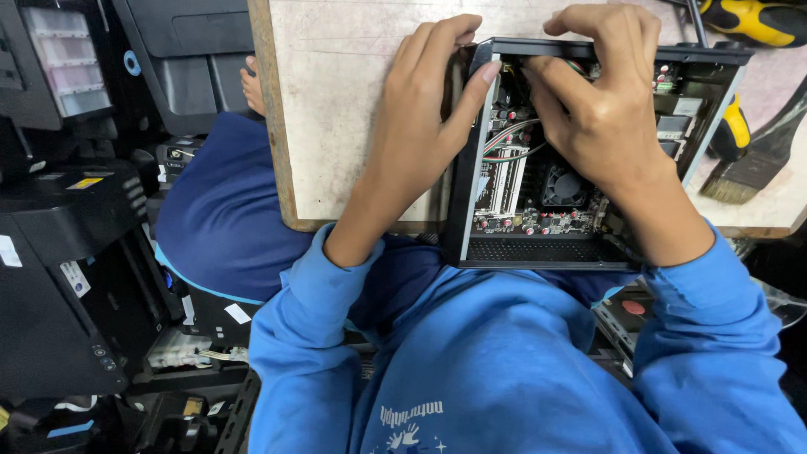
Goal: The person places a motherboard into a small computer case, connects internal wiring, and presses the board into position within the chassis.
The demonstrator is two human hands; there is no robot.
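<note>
Our left hand (424,109) grips the computer case (588,151) wall — right hand (601,101) curled, fingers inside among the wires (511,141), hold unclear.

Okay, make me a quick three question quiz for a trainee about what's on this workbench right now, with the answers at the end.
1. True or false: the left hand grips the side wall of the open computer case.
2. Where do the right hand fingers reach: A) inside the case, among the cables; B) onto the brush; C) onto the table?
3. Fill in: the small black part on the circuit board near the right wrist is a cooling ____.

Key: 1 true; 2 A; 3 fan.
</note>
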